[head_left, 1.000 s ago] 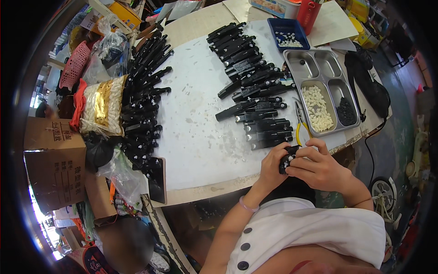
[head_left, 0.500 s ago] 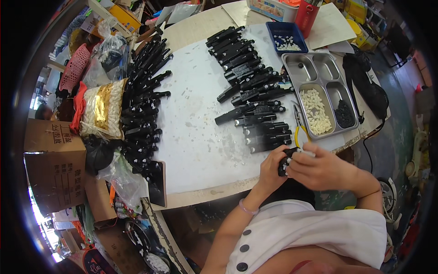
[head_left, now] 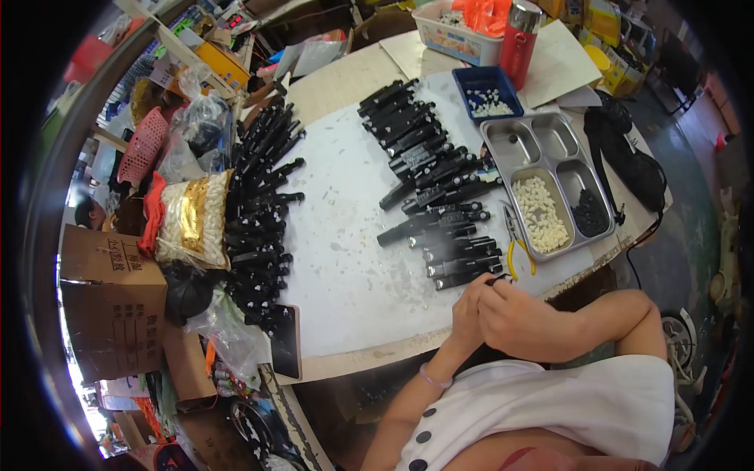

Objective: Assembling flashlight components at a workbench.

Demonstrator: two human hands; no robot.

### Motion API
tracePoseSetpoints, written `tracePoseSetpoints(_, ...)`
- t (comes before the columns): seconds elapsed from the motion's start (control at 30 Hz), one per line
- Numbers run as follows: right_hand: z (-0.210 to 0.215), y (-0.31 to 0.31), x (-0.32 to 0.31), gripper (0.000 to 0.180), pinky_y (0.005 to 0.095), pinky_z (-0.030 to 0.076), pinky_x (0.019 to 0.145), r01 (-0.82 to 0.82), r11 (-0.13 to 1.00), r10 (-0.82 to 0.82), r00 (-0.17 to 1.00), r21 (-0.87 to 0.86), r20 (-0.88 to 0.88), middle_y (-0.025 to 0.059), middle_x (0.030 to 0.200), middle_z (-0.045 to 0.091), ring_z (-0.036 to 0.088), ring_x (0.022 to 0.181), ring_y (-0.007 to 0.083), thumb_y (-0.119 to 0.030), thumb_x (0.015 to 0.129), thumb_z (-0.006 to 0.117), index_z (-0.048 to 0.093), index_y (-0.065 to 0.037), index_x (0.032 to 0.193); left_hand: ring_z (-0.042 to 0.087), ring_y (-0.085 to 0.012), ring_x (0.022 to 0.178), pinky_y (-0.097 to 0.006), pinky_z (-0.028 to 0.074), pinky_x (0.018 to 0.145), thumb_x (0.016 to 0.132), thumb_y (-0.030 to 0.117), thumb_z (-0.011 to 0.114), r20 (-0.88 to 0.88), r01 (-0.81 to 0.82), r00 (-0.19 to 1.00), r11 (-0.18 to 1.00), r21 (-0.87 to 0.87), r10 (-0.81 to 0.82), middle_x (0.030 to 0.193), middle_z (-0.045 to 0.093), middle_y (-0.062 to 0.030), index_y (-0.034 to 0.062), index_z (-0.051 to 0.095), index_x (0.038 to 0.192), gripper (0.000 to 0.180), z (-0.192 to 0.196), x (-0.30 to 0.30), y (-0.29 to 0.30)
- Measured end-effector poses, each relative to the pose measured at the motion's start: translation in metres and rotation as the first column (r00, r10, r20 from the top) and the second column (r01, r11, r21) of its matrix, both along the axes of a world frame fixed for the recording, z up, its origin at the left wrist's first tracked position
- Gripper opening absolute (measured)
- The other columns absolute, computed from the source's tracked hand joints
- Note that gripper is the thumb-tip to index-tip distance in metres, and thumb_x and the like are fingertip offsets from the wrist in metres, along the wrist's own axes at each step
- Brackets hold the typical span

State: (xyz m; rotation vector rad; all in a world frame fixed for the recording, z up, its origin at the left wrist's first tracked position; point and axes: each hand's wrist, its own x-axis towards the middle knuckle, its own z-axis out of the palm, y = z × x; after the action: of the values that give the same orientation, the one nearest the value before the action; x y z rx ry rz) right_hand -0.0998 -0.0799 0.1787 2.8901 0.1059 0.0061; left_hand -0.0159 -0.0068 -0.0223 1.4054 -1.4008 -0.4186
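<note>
Fingers (head_left: 503, 302) of both hands pinch 1 small black part (head_left: 496, 279); 1 steel tray (head_left: 542, 141), 4 compartments.

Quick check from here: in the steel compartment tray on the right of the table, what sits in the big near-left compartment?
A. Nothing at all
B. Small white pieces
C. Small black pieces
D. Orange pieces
B: the near-left compartment of the steel tray holds a heap of small white pieces, while the small black pieces lie in the compartment to its right and the two far compartments look nearly bare.
</note>
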Motion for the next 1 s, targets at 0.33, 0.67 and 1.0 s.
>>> tracePoseSetpoints(0.33,-0.075,-0.007,-0.028,0.012,0.0326,0.036,0.049,-0.147,0.712,-0.413,0.704,0.687,0.578,0.0027,0.059,0.05,0.047,0.051,0.0214,-0.017,0.074,0.071,0.062,-0.009,0.072,0.059,-0.0315,0.098,-0.037,0.05,0.081,0.062,0.008,0.075,0.34,-0.055,0.939,0.998,-0.005,0.054,0.114,0.057,-0.0142,0.0093,0.047,0.121,0.065,0.135,0.098,-0.096)
tracePoseSetpoints(0.67,-0.088,-0.005,-0.046,0.007,0.0351,0.042,0.054,-0.036,0.594,-0.573,0.682,0.804,0.454,0.0068,0.066,0.058,0.055,0.059,0.0268,-0.012,0.074,0.069,0.064,-0.007,0.075,0.048,-0.0303,0.111,-0.049,0.037,0.094,0.07,0.032,0.073,0.78,-0.151,0.626,0.977,0.15,-0.023,0.121,0.05,-0.0102,0.0152,0.042,0.131,0.071,0.082,0.163,-0.251)
tracePoseSetpoints(1.0,0.105,-0.02,-0.03,0.028,0.0297,0.046,0.066,-0.949,-0.143,-0.58,0.31,0.281,0.754,0.0053,0.091,0.044,0.056,0.073,0.0222,-0.034,0.094,0.051,0.039,-0.009,0.091,0.022,-0.0335,0.135,-0.057,0.007,0.108,0.08,0.051,0.061,0.611,-0.034,0.785,0.991,-0.128,0.106,0.142,0.034,-0.013,0.0091,0.034,0.139,0.077,0.085,0.159,-0.231)
